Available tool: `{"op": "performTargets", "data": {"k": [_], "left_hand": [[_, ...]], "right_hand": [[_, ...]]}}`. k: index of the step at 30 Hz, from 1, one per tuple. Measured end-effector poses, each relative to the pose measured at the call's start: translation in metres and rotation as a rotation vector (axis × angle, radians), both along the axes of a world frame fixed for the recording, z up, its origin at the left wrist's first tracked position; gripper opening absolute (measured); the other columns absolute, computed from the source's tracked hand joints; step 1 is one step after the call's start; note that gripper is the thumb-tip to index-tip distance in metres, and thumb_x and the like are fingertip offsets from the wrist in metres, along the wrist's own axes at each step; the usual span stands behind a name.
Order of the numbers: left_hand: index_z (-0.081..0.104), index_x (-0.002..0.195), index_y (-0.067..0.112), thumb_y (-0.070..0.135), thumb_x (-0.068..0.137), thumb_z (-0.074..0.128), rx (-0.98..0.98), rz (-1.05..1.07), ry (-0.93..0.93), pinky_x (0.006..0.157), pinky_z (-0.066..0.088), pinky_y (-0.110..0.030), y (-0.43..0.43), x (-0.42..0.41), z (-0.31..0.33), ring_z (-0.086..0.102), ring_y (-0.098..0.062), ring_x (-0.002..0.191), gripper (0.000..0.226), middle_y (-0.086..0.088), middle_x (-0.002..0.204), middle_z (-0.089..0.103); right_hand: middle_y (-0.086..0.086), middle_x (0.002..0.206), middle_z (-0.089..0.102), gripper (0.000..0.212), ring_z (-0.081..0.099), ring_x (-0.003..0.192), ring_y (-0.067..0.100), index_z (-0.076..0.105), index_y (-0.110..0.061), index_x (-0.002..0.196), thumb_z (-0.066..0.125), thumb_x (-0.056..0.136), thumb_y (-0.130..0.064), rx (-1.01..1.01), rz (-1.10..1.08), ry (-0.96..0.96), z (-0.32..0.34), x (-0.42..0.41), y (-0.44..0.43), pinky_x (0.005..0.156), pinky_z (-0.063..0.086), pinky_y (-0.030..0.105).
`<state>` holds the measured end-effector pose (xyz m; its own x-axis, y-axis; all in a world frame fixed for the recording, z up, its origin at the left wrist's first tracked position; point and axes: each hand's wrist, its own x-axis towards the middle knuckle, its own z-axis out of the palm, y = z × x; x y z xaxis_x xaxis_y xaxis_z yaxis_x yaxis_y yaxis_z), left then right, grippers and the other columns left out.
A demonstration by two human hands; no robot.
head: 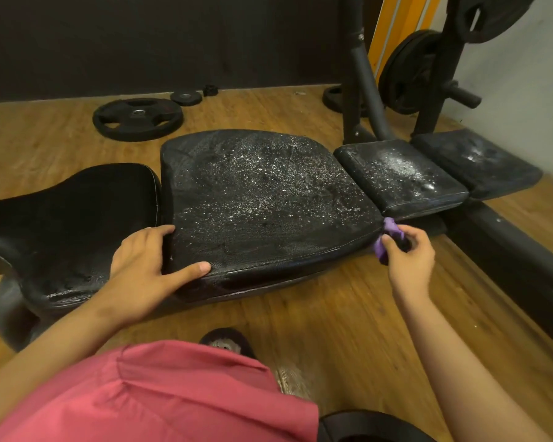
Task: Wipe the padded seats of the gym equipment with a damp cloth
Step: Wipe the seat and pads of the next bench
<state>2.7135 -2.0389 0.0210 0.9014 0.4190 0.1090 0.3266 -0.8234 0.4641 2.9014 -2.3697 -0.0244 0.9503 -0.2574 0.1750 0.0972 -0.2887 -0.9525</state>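
Wiping the wet centre pad at its right corner

The right hand (407,250) pinches the purple cloth (387,237) in its fingers against the centre pad (262,199), mid-frame; the left hand (147,260), fingers spread, braces the pad's left corner. Judgement: overlapping strokes leftward should clear the droplets.

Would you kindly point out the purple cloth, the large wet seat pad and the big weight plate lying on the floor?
purple cloth (390,225): head view, upper bunched fold.
large wet seat pad (262,193): head view, middle of its top surface.
big weight plate (138,113): head view, its centre hub.
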Motion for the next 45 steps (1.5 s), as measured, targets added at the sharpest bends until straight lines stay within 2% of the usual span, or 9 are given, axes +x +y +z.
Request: {"op": "performTargets", "data": {"k": [2, 7, 13, 17, 23, 26, 33, 38, 45], "left_hand": [[0.04, 0.14, 0.016, 0.088, 0.049, 0.035, 0.003, 0.008, -0.011, 0.111, 0.022, -0.039, -0.001, 0.001, 0.0, 0.03, -0.027, 0.133, 0.116, -0.009, 0.138, 0.046], [0.043, 0.138, 0.015, 0.088, 0.05, 0.035, 0.019, 0.02, -0.027, 0.11, 0.023, -0.04, -0.002, 0.002, -0.002, 0.032, -0.028, 0.132, 0.115, -0.01, 0.136, 0.047], [0.041, 0.14, 0.017, 0.089, 0.05, 0.036, -0.004, 0.012, -0.013, 0.11, 0.024, -0.039, 0.0, 0.0, -0.001, 0.031, -0.027, 0.133, 0.116, -0.008, 0.138, 0.046], [0.04, 0.14, 0.017, 0.09, 0.05, 0.034, -0.001, 0.014, -0.012, 0.11, 0.024, -0.039, 0.0, 0.001, -0.002, 0.032, -0.026, 0.133, 0.116, -0.008, 0.138, 0.046], [0.038, 0.141, 0.019, 0.09, 0.05, 0.034, -0.033, 0.001, -0.01, 0.11, 0.022, -0.035, -0.001, -0.001, 0.0, 0.03, -0.023, 0.134, 0.116, -0.006, 0.138, 0.044], [0.037, 0.142, 0.02, 0.088, 0.05, 0.034, -0.055, -0.017, -0.014, 0.11, 0.02, -0.033, -0.003, -0.004, 0.004, 0.028, -0.021, 0.134, 0.115, -0.003, 0.139, 0.043], [0.035, 0.145, 0.021, 0.087, 0.054, 0.033, -0.052, -0.075, 0.006, 0.111, 0.02, -0.031, 0.004, -0.009, 0.005, 0.027, -0.019, 0.136, 0.112, -0.002, 0.143, 0.042], [0.035, 0.145, 0.021, 0.086, 0.052, 0.032, -0.065, -0.074, 0.004, 0.112, 0.019, -0.03, 0.003, -0.01, 0.007, 0.025, -0.019, 0.138, 0.113, -0.003, 0.145, 0.039], [0.036, 0.144, 0.022, 0.084, 0.056, 0.038, -0.096, -0.066, 0.006, 0.11, 0.018, -0.026, 0.002, -0.012, 0.01, 0.026, -0.018, 0.139, 0.108, -0.003, 0.147, 0.039]], "right_hand": [[-0.002, 0.097, 0.065, 0.026, 0.06, 0.087, 0.003, 0.061, -0.006, 0.11, 0.069, 0.085, -0.004, 0.087, 0.037, 0.007, -0.008, -0.014, 0.002, 0.084, 0.049, 0.021], [-0.003, 0.094, 0.064, 0.022, 0.061, 0.083, -0.002, 0.059, -0.009, 0.104, 0.068, 0.084, -0.002, 0.146, 0.088, 0.026, -0.016, -0.021, 0.002, 0.077, 0.047, 0.014], [0.0, 0.095, 0.064, 0.022, 0.062, 0.086, 0.004, 0.058, -0.009, 0.103, 0.067, 0.084, -0.002, 0.272, -0.015, 0.062, -0.009, -0.015, 0.01, 0.083, 0.049, 0.023], [0.007, 0.091, 0.064, 0.019, 0.06, 0.085, 0.013, 0.057, -0.006, 0.095, 0.069, 0.082, 0.002, 0.274, 0.098, 0.066, -0.008, -0.05, 0.022, 0.082, 0.049, 0.029], [0.005, 0.079, 0.06, 0.025, 0.056, 0.073, 0.006, 0.051, -0.01, 0.081, 0.068, 0.08, 0.009, 0.289, 0.256, 0.024, -0.001, -0.105, 0.064, 0.071, 0.048, 0.025], [-0.005, 0.07, 0.055, 0.029, 0.051, 0.063, -0.001, 0.048, -0.009, 0.075, 0.069, 0.078, 0.01, 0.23, 0.382, -0.018, 0.005, -0.13, 0.09, 0.062, 0.042, 0.013], [-0.001, 0.082, 0.059, 0.035, 0.057, 0.077, 0.008, 0.045, -0.02, 0.072, 0.073, 0.072, 0.001, -0.015, 0.449, -0.087, -0.001, -0.152, 0.116, 0.065, 0.04, 0.018], [0.001, 0.08, 0.058, 0.03, 0.056, 0.076, 0.014, 0.051, -0.019, 0.075, 0.072, 0.073, 0.003, -0.123, 0.328, -0.117, 0.003, -0.133, 0.087, 0.064, 0.041, 0.022], [-0.007, 0.084, 0.058, 0.025, 0.058, 0.079, 0.006, 0.053, -0.016, 0.076, 0.073, 0.071, -0.002, -0.191, 0.427, -0.163, 0.012, -0.152, 0.12, 0.066, 0.043, 0.02]]}}
